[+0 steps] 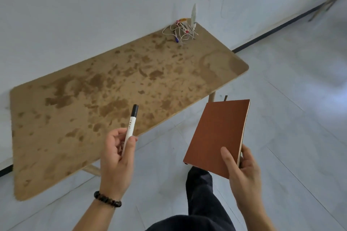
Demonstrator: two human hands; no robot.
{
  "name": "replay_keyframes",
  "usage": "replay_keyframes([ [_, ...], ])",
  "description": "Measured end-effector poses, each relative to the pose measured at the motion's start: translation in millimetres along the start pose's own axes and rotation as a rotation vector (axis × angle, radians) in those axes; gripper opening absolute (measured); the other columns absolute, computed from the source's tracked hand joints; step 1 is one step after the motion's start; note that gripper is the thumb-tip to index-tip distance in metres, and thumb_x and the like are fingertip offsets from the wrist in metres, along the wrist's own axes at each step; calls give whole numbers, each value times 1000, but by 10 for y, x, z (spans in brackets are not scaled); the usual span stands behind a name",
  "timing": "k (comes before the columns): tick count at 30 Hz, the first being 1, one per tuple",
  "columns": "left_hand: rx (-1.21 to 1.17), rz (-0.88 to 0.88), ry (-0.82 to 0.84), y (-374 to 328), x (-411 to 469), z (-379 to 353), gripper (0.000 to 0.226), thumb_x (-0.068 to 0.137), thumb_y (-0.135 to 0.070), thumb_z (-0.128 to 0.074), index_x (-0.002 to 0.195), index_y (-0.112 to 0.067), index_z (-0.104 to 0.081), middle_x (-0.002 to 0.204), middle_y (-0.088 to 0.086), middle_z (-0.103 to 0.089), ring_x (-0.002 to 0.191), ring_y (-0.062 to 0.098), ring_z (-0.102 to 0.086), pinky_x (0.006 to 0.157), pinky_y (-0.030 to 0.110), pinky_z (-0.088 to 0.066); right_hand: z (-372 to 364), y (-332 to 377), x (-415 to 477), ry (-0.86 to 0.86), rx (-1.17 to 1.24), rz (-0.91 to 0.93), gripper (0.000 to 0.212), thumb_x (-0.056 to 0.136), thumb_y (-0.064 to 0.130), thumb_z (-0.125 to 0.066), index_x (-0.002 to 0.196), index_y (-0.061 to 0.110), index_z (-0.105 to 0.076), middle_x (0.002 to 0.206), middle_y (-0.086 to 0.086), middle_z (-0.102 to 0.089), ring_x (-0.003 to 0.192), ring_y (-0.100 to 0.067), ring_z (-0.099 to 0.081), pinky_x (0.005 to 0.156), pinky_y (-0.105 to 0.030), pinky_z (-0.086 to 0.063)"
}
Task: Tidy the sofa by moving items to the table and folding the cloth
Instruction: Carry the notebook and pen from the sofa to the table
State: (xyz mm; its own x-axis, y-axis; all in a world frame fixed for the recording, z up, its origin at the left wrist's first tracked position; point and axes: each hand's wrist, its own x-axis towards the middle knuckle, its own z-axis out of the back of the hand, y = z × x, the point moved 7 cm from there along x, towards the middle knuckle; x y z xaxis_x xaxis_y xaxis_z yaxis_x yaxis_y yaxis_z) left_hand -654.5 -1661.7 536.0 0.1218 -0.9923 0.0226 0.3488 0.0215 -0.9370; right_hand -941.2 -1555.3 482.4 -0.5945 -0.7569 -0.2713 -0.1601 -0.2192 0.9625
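Table (93, 99) fills most of the view: light brown top, rounded corners, loads of darker blotches, pushed up against a white wall (93, 5). The only stuff on it sits at the far corner by the wall. That's a tangle of white cable (181, 33) with a few coloured pens (176, 39) mixed in. A white upright thing (193, 15) pokes out of the pile, too blurry to say what it is.

Left hand (116, 154) holds a marker (131, 125), white barrel with a black cap. Thumb and curled fingers pinch its lower end, and the cap end sticks up and away. It hangs in the air over the near edge of the table, not touching the top. There's a dark beaded bracelet (107, 199) on that wrist.

Right hand (242, 170) grips a reddish-brown notebook (217, 135) by its lower right corner. The thumb lies flat on the cover and the other fingers wrap behind it, where I can't see them properly. The notebook is closed and tilted. It's held over the pale floor (281, 99), just off the table's near right side, with one wooden table leg showing behind its top edge.

A dark trouser leg (201, 193) shows below the notebook. A black skirting (277, 28) strip runs along the bottom of the wall on the right.
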Motion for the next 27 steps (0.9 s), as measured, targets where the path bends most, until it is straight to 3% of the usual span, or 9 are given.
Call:
replay_keyframes([
  [4, -29, 100, -29, -150, 662, -607, 11, 89, -30, -63, 93, -31, -54, 85, 9, -69, 64, 31, -51, 55, 38, -45, -192, 296, 1112, 89, 1, -39, 22, 91, 22, -65, 112, 27, -63, 93, 4, -76, 83, -16, -74, 68, -25, -60],
  [6, -54, 126, -68, -286, 1019, -796, 10, 91, -24, -64, 93, -24, -54, 84, 12, -69, 57, 21, -50, 48, 30, -44, -369, 583, 1637, 145, -8, -22, 21, 92, 18, -65, 113, 24, -63, 94, 0, -77, 84, -18, -74, 69, -25, -60],
  [9, -58, 152, -153, -473, 1537, -956, 7, 92, -21, -61, 92, -23, -55, 84, 7, -71, 56, 9, -52, 46, 19, -43, -709, 1011, 2343, 218, -60, 26, 21, 93, 19, -65, 113, 26, -63, 96, 1, -76, 87, -17, -74, 72, -27, -59],
  [15, -122, 257, -277, -423, 2391, -1219, 12, 89, -16, -65, 88, -21, -54, 83, 11, -70, 57, 11, -50, 42, 15, -39, -1392, 1419, 3361, 323, -108, 66, 28, 93, 17, -65, 120, 21, -62, 102, 4, -75, 93, -12, -72, 72, -22, -58],
  [18, -212, 369, -270, -146, 2820, -1414, 11, 89, -13, -64, 89, -19, -55, 86, 4, -74, 61, 11, -50, 45, 14, -40, -1679, 1384, 3728, 314, -205, 80, 31, 91, 22, -67, 122, 22, -61, 102, 10, -74, 93, -10, -72, 75, -26, -59],
  [20, -242, 445, -231, 12, 3098, -1533, 11, 88, -20, -66, 90, -20, -55, 90, 5, -74, 58, 10, -46, 48, 23, -40, -1840, 1335, 3900, 301, -245, 64, 31, 91, 25, -67, 121, 25, -61, 102, 11, -74, 93, -10, -72, 77, -29, -60],
  [27, -261, 587, -189, 393, 4083, -1837, 17, 87, -28, -69, 95, -25, -55, 91, -3, -72, 62, 1, -60, 60, 23, -44, -2431, 1313, 4527, 318, -294, -5, 20, 94, 22, -64, 113, 28, -63, 98, 11, -75, 90, -9, -73, 73, -22, -59],
])
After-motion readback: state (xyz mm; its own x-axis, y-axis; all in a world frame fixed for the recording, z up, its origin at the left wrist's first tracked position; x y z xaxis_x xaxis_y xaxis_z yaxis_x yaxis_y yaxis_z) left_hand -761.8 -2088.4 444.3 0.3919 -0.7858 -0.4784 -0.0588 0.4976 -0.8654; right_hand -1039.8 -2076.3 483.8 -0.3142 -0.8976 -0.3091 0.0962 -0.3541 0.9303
